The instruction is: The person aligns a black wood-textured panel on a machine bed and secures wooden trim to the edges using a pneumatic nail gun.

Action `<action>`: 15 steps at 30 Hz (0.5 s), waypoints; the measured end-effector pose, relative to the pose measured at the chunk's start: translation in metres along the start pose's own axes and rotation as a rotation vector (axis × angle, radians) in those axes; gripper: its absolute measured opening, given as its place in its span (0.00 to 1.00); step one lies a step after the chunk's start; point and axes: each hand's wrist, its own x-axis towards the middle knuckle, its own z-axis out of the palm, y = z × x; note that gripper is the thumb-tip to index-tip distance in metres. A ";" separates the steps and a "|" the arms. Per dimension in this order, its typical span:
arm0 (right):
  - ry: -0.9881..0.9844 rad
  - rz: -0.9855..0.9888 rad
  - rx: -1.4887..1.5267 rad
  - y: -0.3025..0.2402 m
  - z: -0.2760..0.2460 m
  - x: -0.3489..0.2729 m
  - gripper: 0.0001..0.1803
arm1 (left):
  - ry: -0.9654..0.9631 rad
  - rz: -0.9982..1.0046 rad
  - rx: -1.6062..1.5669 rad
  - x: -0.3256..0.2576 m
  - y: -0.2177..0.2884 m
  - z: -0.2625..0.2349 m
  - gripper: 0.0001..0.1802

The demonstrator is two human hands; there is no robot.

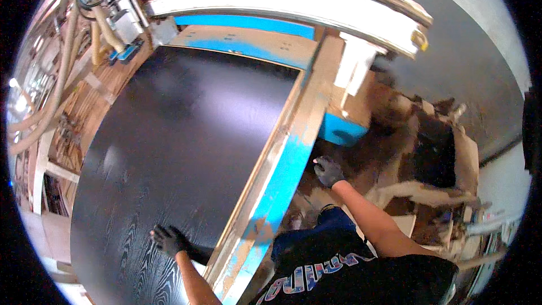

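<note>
A big black board (180, 147) lies flat on the blue-sided table (282, 178). The left hand (170, 241) rests on it, fingers spread wide. The right hand (328, 172) is half curled beside the table; from here, I can't tell if it holds anything.

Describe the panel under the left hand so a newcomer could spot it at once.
Start at the long white beam across the top of the view. Below it, left of the blue-painted rail, lies the panel, with the left hand over its near part. Its broad, glossy black, wood-grained face sets it apart from the beam and rail.
</note>
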 end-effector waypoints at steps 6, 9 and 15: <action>-0.022 -0.266 -0.189 -0.027 -0.002 0.225 0.26 | 0.109 0.294 -0.147 -0.078 0.158 -0.046 0.34; 0.066 -0.479 -0.331 -0.066 -0.010 0.337 0.32 | 0.094 0.363 -0.216 -0.112 0.217 -0.080 0.35; 0.044 -0.633 -0.342 -0.076 0.033 0.433 0.34 | 0.077 0.303 -0.198 -0.121 0.233 -0.078 0.37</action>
